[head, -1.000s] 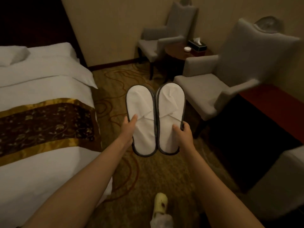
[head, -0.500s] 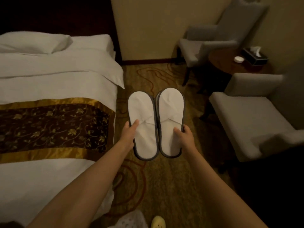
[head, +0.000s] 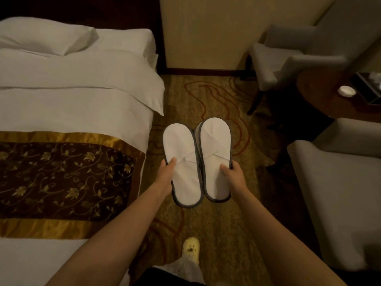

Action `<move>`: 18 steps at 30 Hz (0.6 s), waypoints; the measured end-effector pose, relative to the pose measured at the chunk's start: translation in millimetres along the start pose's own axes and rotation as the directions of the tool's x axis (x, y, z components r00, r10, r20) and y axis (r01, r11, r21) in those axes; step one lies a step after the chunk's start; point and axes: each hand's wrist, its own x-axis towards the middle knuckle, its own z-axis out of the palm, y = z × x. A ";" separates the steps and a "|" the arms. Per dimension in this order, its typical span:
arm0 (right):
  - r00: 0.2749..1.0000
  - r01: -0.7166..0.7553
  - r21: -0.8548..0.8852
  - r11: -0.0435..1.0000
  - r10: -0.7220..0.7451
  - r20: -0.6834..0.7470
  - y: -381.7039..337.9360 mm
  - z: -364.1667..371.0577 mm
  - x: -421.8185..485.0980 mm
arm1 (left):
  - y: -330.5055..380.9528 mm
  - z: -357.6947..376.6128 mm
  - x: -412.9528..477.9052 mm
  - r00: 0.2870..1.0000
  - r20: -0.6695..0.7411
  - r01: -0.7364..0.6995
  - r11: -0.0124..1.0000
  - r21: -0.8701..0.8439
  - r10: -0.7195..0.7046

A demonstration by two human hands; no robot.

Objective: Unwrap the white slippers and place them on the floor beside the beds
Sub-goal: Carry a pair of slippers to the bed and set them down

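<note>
Two flat white slippers with grey edging are held side by side in the air over the patterned carpet (head: 216, 219). My left hand (head: 166, 174) pinches the left slipper (head: 181, 153) at its outer edge, thumb on top. The right slipper (head: 215, 145) is pinched the same way by my right hand (head: 234, 174) at its outer edge. No wrapping shows on them. The bed (head: 72, 112), with white linen and a brown-gold runner, lies just left of the slippers.
Two grey armchairs stand to the right, the far armchair (head: 288, 58) and the near armchair (head: 340, 199), with a dark round table (head: 321, 93) between them carrying a small white dish (head: 347, 91). My foot in a pale yellow clog (head: 191, 249) is on the carpet below.
The view has swung left and down, bringing more of the bed in. The slippers, still held in both hands, have dropped lower toward the carpet beside the bed.
</note>
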 end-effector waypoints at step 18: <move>0.966 0.029 -0.257 0.966 0.039 0.255 -116.6 60.1 300.6 | 110.1 83.3 237.7 0.963 -0.264 0.027 0.996 -0.087 -0.049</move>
